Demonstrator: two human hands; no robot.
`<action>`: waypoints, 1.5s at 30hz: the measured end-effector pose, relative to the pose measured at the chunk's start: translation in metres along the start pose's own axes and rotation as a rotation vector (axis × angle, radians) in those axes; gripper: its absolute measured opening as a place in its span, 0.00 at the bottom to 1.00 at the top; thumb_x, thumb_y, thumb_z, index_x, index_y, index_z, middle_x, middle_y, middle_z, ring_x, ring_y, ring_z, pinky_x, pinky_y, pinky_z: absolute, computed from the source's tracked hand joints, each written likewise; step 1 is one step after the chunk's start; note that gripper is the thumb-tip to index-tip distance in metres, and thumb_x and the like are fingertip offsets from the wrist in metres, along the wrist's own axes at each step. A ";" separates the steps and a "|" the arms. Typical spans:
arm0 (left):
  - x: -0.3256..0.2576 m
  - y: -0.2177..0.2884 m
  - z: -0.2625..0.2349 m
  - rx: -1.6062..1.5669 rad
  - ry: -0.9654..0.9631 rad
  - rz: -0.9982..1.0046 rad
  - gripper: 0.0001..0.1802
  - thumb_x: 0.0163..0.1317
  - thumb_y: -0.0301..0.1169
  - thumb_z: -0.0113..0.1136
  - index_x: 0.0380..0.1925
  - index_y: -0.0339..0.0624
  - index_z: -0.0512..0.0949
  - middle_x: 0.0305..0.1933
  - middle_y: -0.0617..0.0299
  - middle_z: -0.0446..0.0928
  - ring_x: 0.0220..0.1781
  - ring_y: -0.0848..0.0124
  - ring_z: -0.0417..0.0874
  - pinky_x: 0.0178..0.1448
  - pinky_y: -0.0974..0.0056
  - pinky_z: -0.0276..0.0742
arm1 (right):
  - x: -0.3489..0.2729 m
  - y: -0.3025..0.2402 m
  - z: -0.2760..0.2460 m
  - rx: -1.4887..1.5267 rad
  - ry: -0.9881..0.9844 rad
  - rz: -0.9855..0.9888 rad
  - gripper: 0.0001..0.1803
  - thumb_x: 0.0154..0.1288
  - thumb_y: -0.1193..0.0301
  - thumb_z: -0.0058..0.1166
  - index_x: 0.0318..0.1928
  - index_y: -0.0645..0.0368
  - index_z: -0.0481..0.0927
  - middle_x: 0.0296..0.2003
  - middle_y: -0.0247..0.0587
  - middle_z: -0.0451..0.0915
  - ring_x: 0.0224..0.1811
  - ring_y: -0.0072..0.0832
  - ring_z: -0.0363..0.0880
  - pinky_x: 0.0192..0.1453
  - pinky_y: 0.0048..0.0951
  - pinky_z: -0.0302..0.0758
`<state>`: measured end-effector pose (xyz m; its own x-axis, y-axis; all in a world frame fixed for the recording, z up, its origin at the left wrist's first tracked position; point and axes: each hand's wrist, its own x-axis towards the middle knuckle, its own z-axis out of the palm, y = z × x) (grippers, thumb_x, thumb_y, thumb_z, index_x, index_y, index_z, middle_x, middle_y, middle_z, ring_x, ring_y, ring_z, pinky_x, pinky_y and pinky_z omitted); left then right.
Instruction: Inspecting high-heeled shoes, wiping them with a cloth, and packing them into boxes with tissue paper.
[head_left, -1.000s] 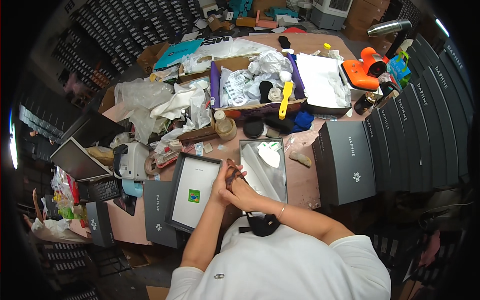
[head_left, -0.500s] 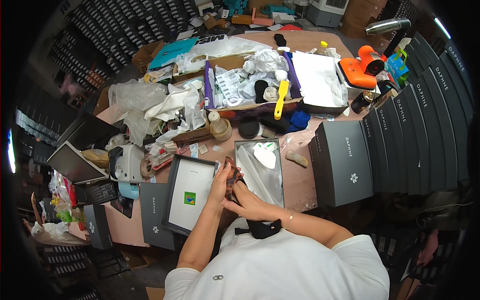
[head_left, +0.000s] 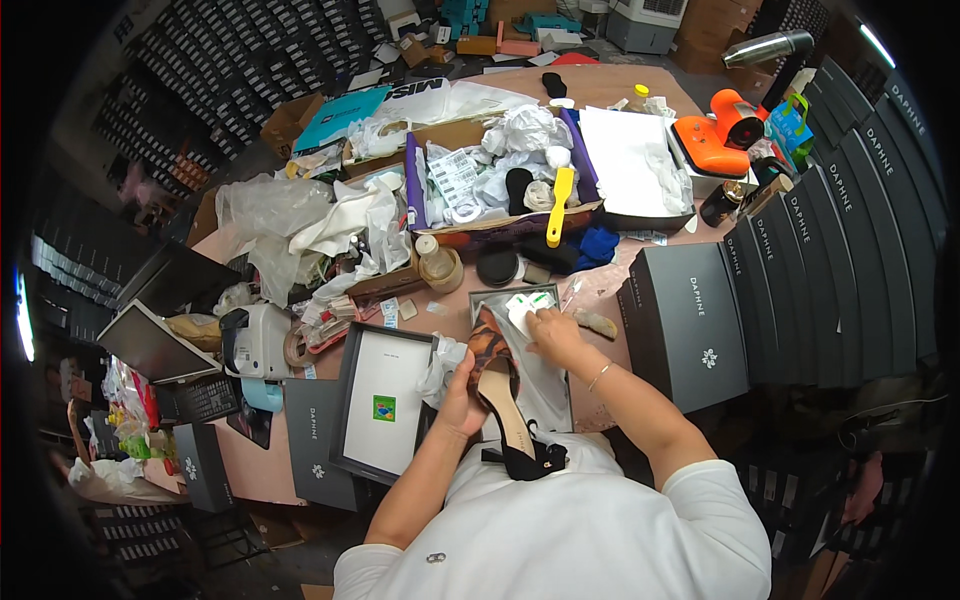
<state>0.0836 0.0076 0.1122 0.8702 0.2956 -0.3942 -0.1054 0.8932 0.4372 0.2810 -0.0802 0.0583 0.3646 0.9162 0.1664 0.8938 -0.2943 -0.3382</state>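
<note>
A high-heeled shoe [head_left: 499, 393] lies tilted in front of me, with a brown-and-black patterned upper, beige insole and black heel part. My left hand [head_left: 460, 402] is closed around its left side. Crumpled white tissue [head_left: 438, 370] shows beside that hand. My right hand [head_left: 556, 338] reaches over the open grey shoebox [head_left: 567, 392], its fingertips pinched at the lower edge of flat white pieces with green marks [head_left: 520, 306]. Translucent wrapping [head_left: 547, 378] lines that box, partly hidden by the shoe and hand.
Left stands a dark box lid [head_left: 352, 405] with white lining. Behind are a purple-edged carton [head_left: 413, 190] of crumpled paper, a yellow shoehorn-like tool [head_left: 560, 205] and a bottle [head_left: 432, 255]. Grey shoeboxes [head_left: 690, 330] stack up on the right, near an orange device [head_left: 712, 145].
My right hand has left the shoe and moved up and right to the white pieces. The shoe, earlier mostly covered by both hands, now shows its insole and stays in my left hand.
</note>
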 end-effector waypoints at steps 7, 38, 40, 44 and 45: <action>-0.026 -0.026 0.014 -0.208 0.222 -0.010 0.37 0.67 0.62 0.40 0.63 0.44 0.63 0.60 0.53 0.69 0.59 0.48 0.74 0.56 0.43 0.75 | -0.012 0.023 -0.017 0.257 0.322 0.119 0.09 0.60 0.76 0.54 0.41 0.63 0.79 0.27 0.47 0.77 0.26 0.41 0.79 0.31 0.38 0.75; -0.036 -0.026 0.029 0.044 0.428 0.253 0.43 0.66 0.67 0.31 0.68 0.47 0.56 0.70 0.61 0.59 0.71 0.65 0.59 0.73 0.59 0.55 | 0.016 -0.128 -0.004 0.800 -0.382 -0.102 0.33 0.72 0.49 0.36 0.37 0.74 0.70 0.39 0.69 0.71 0.41 0.57 0.68 0.47 0.47 0.65; -0.044 -0.030 0.030 0.065 0.439 0.208 0.44 0.65 0.68 0.32 0.70 0.48 0.52 0.71 0.60 0.57 0.72 0.64 0.58 0.74 0.58 0.54 | 0.009 -0.134 0.014 0.989 -0.241 -0.095 0.32 0.73 0.49 0.31 0.40 0.73 0.69 0.34 0.65 0.72 0.39 0.56 0.68 0.48 0.46 0.66; -0.050 -0.043 0.029 0.051 0.486 0.189 0.46 0.63 0.70 0.34 0.70 0.48 0.52 0.70 0.57 0.57 0.73 0.64 0.56 0.74 0.57 0.54 | -0.022 -0.125 -0.021 0.915 -0.413 -0.038 0.35 0.73 0.49 0.32 0.49 0.76 0.71 0.47 0.72 0.73 0.50 0.58 0.72 0.56 0.43 0.66; -0.051 -0.040 0.031 0.038 0.489 0.153 0.46 0.62 0.70 0.35 0.69 0.48 0.53 0.70 0.57 0.58 0.72 0.64 0.57 0.73 0.56 0.55 | -0.030 -0.121 -0.020 0.912 -0.397 -0.070 0.36 0.74 0.48 0.32 0.53 0.75 0.69 0.50 0.71 0.72 0.52 0.57 0.72 0.58 0.41 0.66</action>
<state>0.0582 -0.0538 0.1398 0.5184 0.5540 -0.6513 -0.1888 0.8171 0.5448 0.1671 -0.0777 0.1124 0.0563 0.9970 -0.0526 0.3069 -0.0674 -0.9494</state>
